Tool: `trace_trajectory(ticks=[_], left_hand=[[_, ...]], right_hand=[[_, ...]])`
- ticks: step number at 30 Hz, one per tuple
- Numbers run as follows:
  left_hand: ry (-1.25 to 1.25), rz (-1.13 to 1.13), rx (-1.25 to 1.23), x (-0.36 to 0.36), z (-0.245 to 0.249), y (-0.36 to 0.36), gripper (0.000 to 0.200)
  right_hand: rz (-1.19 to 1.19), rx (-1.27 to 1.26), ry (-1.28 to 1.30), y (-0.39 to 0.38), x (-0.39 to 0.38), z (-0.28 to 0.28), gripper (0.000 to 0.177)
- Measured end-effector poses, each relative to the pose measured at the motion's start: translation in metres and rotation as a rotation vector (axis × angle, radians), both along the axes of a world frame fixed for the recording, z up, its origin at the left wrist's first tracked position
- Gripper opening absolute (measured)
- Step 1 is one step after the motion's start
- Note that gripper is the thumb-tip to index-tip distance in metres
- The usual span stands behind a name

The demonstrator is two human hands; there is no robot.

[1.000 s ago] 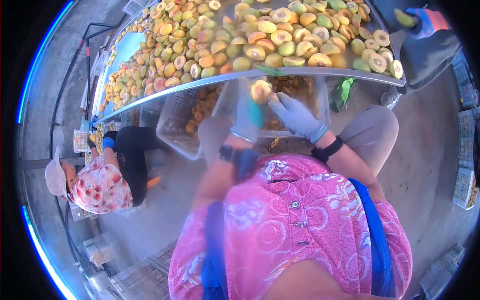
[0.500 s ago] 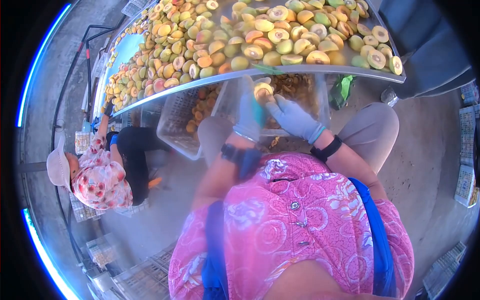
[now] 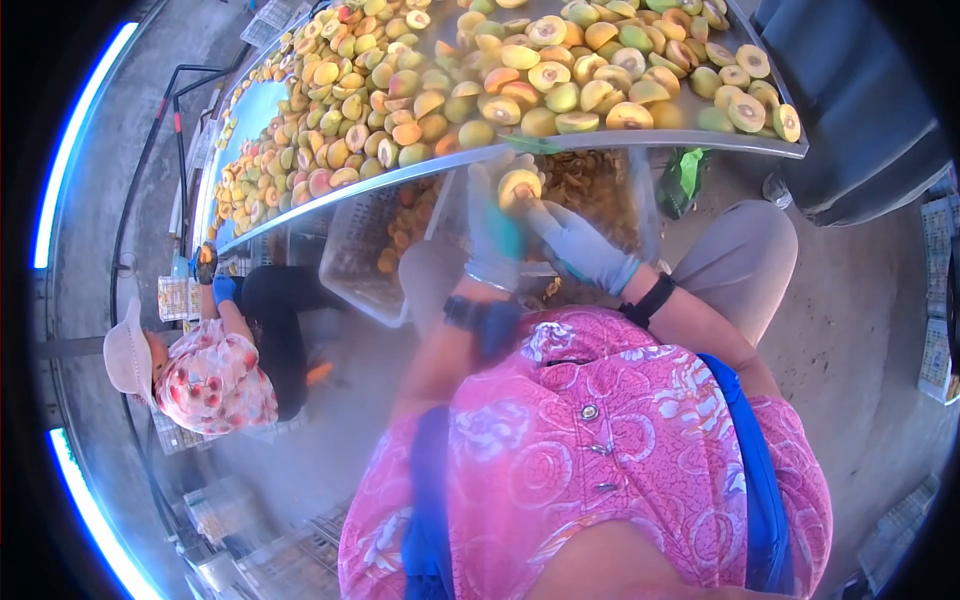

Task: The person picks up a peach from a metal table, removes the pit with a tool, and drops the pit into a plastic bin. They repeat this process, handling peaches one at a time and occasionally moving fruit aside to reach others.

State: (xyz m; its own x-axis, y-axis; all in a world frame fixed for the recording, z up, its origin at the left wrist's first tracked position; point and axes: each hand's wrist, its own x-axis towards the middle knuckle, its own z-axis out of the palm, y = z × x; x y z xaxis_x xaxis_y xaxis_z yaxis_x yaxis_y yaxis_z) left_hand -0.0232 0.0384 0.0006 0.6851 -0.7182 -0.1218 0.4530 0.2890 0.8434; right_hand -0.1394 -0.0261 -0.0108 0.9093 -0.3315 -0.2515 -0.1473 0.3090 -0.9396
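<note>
Just below the metal table's front edge, my left hand (image 3: 496, 232), in a pale glove with a green patch, holds a halved yellow fruit (image 3: 519, 189) with its cut face up. My right hand (image 3: 585, 242), in a pale blue-grey glove, has its fingers closed at the lower right side of that fruit; whether a small tool is in them cannot be made out. Above both hands, many halved fruits (image 3: 548, 75) in yellow, orange and green cover the table (image 3: 470, 157).
A crate (image 3: 352, 262) with fruit pieces stands under the table, beside another bin (image 3: 645, 200) holding scraps. A green bag (image 3: 684, 182) lies right of the bin. At the left, a co-worker (image 3: 215, 375) in a hat sits by the table. Stacked crates (image 3: 937, 270) stand far right.
The fruit in my left hand has shifted slightly left and its cut face shows more. My right hand has moved slightly left. The co-worker's hands have come away from the table's edge.
</note>
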Motion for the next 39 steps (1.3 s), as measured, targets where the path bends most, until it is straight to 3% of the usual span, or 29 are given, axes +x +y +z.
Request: trace_trajectory(ticks=[2,4,6,11,13,17,19,20,22,25,26,27,28,29,30,36,37,38,39], left_hand=[[0.124,0.065,-0.086,-0.003,0.003,0.0,0.057],[0.005,0.117,0.054,-0.003,0.003,0.001,0.054],[0.041,0.07,0.109,0.005,0.01,0.003,0.053],[0.107,-0.023,0.2,0.009,0.01,-0.002,0.057],[-0.284,0.06,0.257,0.002,0.006,-0.003,0.053],[-0.306,0.014,0.271,0.004,0.022,0.0,0.056],[-0.039,-0.206,0.312,0.006,0.042,0.006,0.061],[-0.039,-0.204,0.311,0.009,0.04,0.007,0.061],[-0.329,-0.317,0.424,0.013,0.031,0.008,0.067],[-0.386,-0.356,0.383,0.014,0.027,0.011,0.069],[-0.386,-0.353,0.382,0.014,0.027,0.014,0.069],[-0.307,-0.371,0.385,0.014,0.029,0.017,0.068],[-0.229,-0.388,0.386,0.014,0.03,0.018,0.067],[-0.228,-0.385,0.383,0.013,0.028,0.019,0.067],[-0.106,-0.374,0.277,0.012,0.023,0.019,0.065],[0.279,-0.141,-0.046,0.023,0.024,0.015,0.058],[0.342,-0.043,-0.126,0.027,0.031,0.02,0.056],[0.535,0.077,-0.233,0.055,0.017,0.026,0.053],[0.178,0.149,-0.084,0.069,0.018,0.04,0.051]], right_hand=[[0.023,0.064,-0.001,0.001,-0.004,0.011,0.051],[0.048,0.128,0.002,0.002,-0.005,0.011,0.054],[0.126,0.22,0.002,-0.002,-0.003,0.004,0.055],[0.176,0.073,0.067,-0.003,-0.003,0.012,0.055],[0.148,0.028,0.088,-0.002,-0.007,0.017,0.054],[0.249,0.256,0.051,-0.011,-0.012,0.012,0.05],[0.337,0.37,0.099,-0.011,-0.013,0.012,0.049],[0.312,0.357,0.051,-0.008,-0.013,0.015,0.048],[0.285,0.345,0.006,-0.006,-0.015,0.015,0.048],[0.35,0.419,-0.033,-0.009,-0.019,0.007,0.043],[0.427,0.635,-0.035,-0.01,-0.02,0.0,0.04],[0.502,0.85,-0.035,-0.01,-0.018,-0.005,0.038],[0.505,0.848,-0.033,-0.01,-0.016,-0.009,0.038],[0.62,1.027,-0.102,-0.01,-0.013,-0.013,0.037],[0.734,1.206,-0.173,-0.009,-0.011,-0.012,0.036],[0.793,1.416,-0.342,-0.011,-0.013,-0.005,0.034],[0.793,1.418,-0.339,-0.013,-0.012,-0.006,0.034],[0.529,1.32,-0.217,-0.014,-0.012,-0.01,0.032],[0.269,1.212,-0.094,-0.015,-0.013,-0.015,0.031]])
